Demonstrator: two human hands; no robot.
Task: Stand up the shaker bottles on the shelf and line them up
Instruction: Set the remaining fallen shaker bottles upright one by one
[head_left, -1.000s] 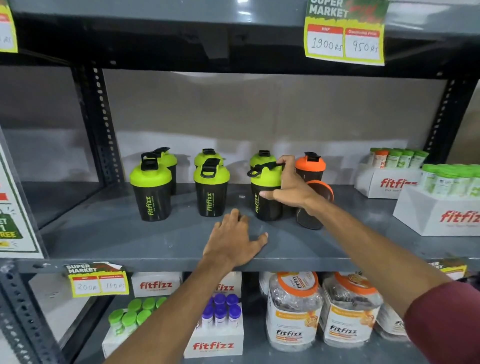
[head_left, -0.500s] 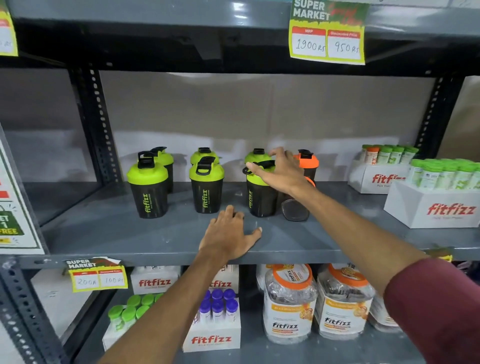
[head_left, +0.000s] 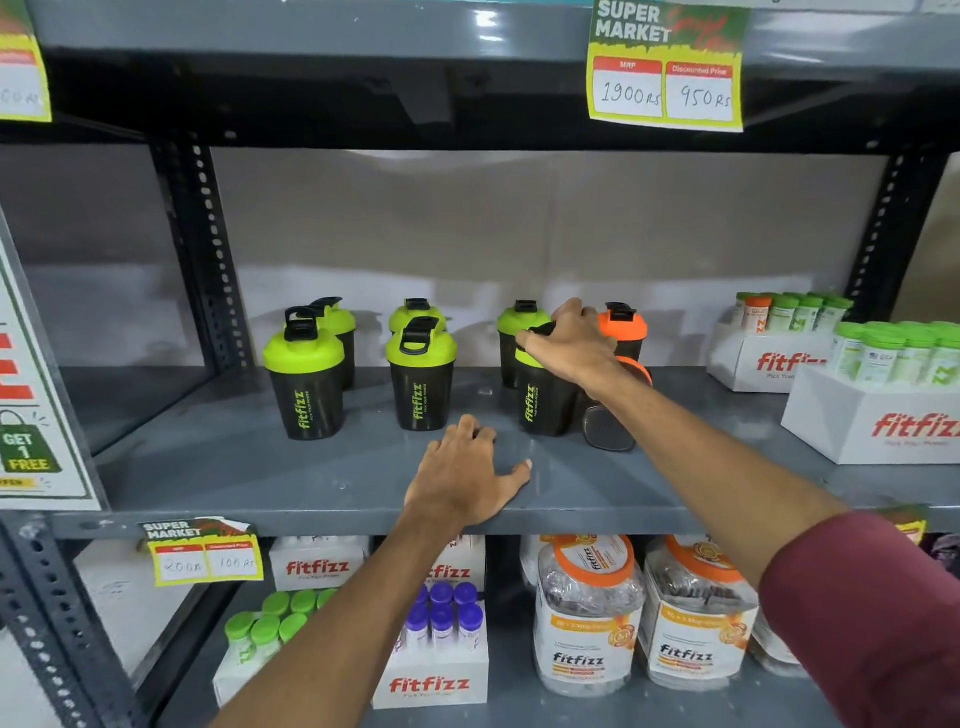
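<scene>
My left hand (head_left: 462, 480) is flat on the front of the grey shelf (head_left: 260, 467), fingers spread, holding nothing, just bracing. My right hand (head_left: 574, 345) is draped over the lid of the front green-lid shaker (head_left: 540, 402) in the third column; fingers curl over the cap, but I can't tell if it's a real grip or just a resting touch. Shelf status: six shakers upright: two green-lid pairs on the left, front-left shaker (head_left: 306, 382) and front-middle shaker (head_left: 422, 382) each with one just behind, then this third pair, plus an upright orange-lid shaker (head_left: 623, 327) at the back right. One orange-lid shaker (head_left: 610, 415) lies tipped on its side, base toward me, touching or nearly touching the one under my hand; my forearm hides most of it. My read: job mostly done, fallen one is what's left. To do it well: let go of the green lid without nudging that bottle, reach round to the tipped body, grip the dark barrel rather than the flip-cap loop, pivot it up on its base, then seat it in front of the upright orange one, level with the front row. Risk: tight spacing, my wrist could knock the third-column front shaker. Keep the left hand braced.
</scene>
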